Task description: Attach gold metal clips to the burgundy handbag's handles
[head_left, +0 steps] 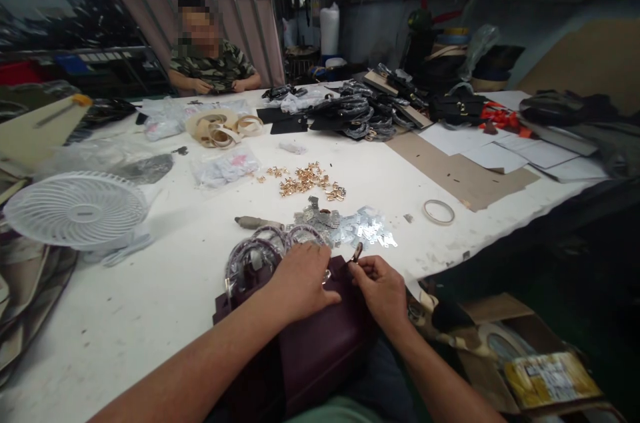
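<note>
A dark maroon leather handbag [320, 343] lies at the near edge of the white table [150, 289], partly on my lap. Its plastic-wrapped handles [255, 253] curl up behind it. My left hand [300, 279] presses down on the bag's top edge, fingers curled over it. My right hand [383, 286] is closed in a pinch on a small dark strap tab [357, 252] at the bag's top. A little past the bag lie a heap of silvery wrapped metal pieces [350, 226] and a pile of gold metal fittings [307, 181].
A white fan [77, 209] lies at the left. Black bags and straps [365, 113] are heaped at the back, with cardboard [460, 173], papers and a tape ring [439, 211] at the right. Another person [210, 56] sits at the far side. An open box [530, 363] stands below right.
</note>
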Available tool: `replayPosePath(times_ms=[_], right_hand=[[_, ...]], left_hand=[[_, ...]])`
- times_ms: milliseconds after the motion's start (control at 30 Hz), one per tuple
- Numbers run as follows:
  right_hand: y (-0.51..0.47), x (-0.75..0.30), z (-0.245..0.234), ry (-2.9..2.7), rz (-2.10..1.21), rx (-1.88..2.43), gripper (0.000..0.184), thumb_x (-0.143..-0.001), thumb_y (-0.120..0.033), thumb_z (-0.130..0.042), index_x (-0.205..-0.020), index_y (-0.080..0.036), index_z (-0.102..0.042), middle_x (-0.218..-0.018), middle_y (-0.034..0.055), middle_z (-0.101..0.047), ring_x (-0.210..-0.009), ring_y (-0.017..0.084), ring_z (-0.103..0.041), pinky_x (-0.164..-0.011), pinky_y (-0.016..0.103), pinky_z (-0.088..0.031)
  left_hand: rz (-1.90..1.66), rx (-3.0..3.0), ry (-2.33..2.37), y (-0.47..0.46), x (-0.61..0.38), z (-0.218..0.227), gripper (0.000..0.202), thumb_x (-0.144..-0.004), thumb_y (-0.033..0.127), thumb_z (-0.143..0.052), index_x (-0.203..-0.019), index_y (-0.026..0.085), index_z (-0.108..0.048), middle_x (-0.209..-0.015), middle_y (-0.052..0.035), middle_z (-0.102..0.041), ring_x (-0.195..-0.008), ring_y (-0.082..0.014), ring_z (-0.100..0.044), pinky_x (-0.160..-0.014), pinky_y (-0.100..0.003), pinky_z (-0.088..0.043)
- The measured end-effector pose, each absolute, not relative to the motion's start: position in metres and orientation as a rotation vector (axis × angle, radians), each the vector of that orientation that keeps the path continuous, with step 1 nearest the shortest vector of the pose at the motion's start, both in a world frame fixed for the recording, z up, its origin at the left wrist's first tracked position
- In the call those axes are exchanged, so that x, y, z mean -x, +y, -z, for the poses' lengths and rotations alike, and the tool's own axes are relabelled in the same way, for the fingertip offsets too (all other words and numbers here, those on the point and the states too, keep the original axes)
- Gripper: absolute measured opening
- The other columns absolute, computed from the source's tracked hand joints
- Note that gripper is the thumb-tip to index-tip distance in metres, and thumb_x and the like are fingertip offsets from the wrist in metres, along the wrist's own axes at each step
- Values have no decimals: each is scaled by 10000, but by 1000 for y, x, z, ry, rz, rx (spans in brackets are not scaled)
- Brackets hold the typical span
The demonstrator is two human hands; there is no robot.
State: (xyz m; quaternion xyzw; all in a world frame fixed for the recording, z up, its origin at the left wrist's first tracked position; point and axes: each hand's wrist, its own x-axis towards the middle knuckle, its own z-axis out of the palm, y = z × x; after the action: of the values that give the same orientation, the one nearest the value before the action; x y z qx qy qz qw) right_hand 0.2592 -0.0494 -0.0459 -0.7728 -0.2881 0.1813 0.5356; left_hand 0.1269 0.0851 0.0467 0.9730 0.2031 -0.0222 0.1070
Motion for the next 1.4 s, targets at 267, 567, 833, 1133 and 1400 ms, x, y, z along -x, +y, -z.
replayPosePath(times_ms=[267,567,833,1133,1400], right_hand=[[-52,-261,51,-704,-461,1838,252,-864,-491,-705,-879,-246,-649,-734,13,-729,-659,222,-703,-644,321,-540],[-61,-267,48,-973,-329,1922,268,-924,-348,-635,-1183,-281,-658,-913,3,-760,-820,224,-720,-762,329,-531],[-55,-266,46,-1208,-196,1977,163,-958,-258,-559,-1083,-266,-662,-971,37,-766,-887,249,-723,-781,334,-507],[-55,-287,28,-1124,-676,1793,104,-898,-328,-647,-985,-273,-666,-750,-42,-690,-673,165,-643,-623,260,-464],[-54,-306,6,-1373,-765,1792,138,-872,-283,-617,-982,-271,-699,-643,-65,-603,-557,131,-539,-535,235,-388]], left_hand=[[172,-2872,672,84,-148,-41,499,-714,410,-781,-1116,187,-587,-1071,-141,-721,-1034,-353,-660,-895,-451,-487],[183,-2816,696,86,-152,-33,359,-773,317,-693,-1078,255,-514,-967,-61,-740,-874,-304,-718,-707,-365,-482],[106,-2788,671,82,-155,-35,252,-798,268,-632,-1022,275,-517,-974,-31,-740,-882,-281,-716,-713,-360,-470],[59,-2726,702,83,-151,-34,223,-795,293,-652,-982,288,-531,-924,1,-736,-843,-264,-711,-663,-335,-436],[16,-2679,735,77,-153,-39,153,-829,339,-608,-959,285,-549,-860,2,-732,-789,-248,-696,-609,-322,-368]])
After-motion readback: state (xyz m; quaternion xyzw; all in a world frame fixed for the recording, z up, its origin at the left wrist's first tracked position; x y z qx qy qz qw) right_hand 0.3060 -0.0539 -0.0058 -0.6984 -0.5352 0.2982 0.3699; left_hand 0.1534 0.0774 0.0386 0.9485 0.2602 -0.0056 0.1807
